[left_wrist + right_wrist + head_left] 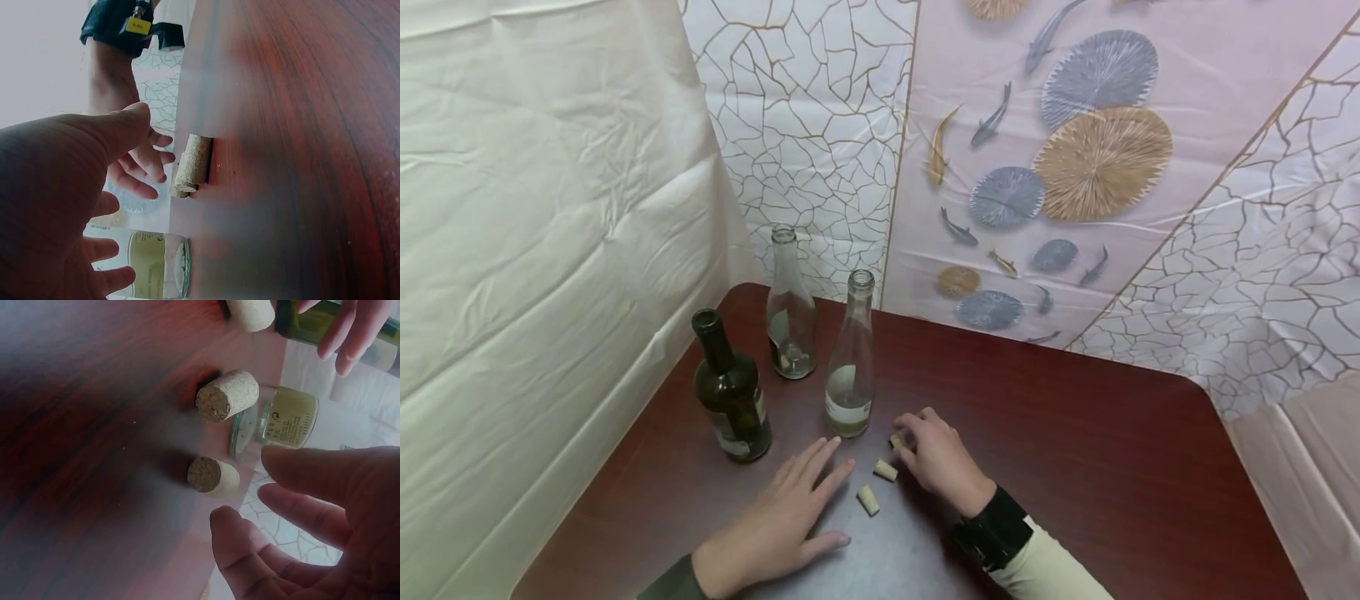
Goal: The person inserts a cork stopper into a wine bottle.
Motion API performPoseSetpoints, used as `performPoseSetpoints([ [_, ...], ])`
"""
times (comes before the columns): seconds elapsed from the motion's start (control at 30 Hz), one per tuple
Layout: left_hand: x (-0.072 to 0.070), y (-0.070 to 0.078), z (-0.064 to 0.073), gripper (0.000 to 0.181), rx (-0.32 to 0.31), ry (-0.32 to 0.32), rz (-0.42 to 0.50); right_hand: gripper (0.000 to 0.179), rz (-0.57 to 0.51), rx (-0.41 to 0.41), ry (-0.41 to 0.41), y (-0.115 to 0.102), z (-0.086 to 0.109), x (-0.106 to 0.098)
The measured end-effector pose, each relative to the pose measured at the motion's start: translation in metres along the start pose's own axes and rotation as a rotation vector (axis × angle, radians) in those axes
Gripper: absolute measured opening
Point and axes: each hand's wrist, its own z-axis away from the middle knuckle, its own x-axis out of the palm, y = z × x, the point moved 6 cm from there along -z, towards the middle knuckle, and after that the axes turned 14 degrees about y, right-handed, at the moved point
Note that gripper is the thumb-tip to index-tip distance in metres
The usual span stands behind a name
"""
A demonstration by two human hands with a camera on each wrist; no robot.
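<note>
Three pale corks lie on the table: a near cork point(868, 500), a middle cork point(885, 471) and a far cork point(896, 440). My right hand point(943, 462) hovers around the far cork; in the right wrist view its thumb and fingers are spread beside that cork point(214, 476) with a gap, holding nothing. To the left of the corks, my left hand point(782, 521) is held out flat with fingers straight and nothing in it. Just beyond the corks stands a clear glass bottle point(850, 387) with a pale label.
A dark green bottle point(732, 404) stands upright at the left, and another clear bottle point(792, 329) is farther back near the table's corner. The dark red-brown table point(1060, 433) meets a patterned cloth point(1000, 250) behind and a plain cream cloth point(550, 292) at left.
</note>
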Motion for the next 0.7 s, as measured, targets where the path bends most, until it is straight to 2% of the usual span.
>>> performPoseSetpoints([
  [0.37, 0.002, 0.0, 0.002, 0.083, -0.004, -0.02, 0.036, 0.007, -0.002, 0.004, -0.017, 0.003, -0.006, 0.022],
  [0.6, 0.003, 0.001, -0.001, 0.082, 0.002, -0.008, 0.032, 0.004, -0.012, 0.011, -0.022, 0.004, -0.009, 0.022],
  [0.7, 0.003, 0.001, -0.003, 0.081, -0.013, -0.011, 0.047, 0.004, -0.013, 0.015, -0.027, 0.005, -0.01, 0.02],
])
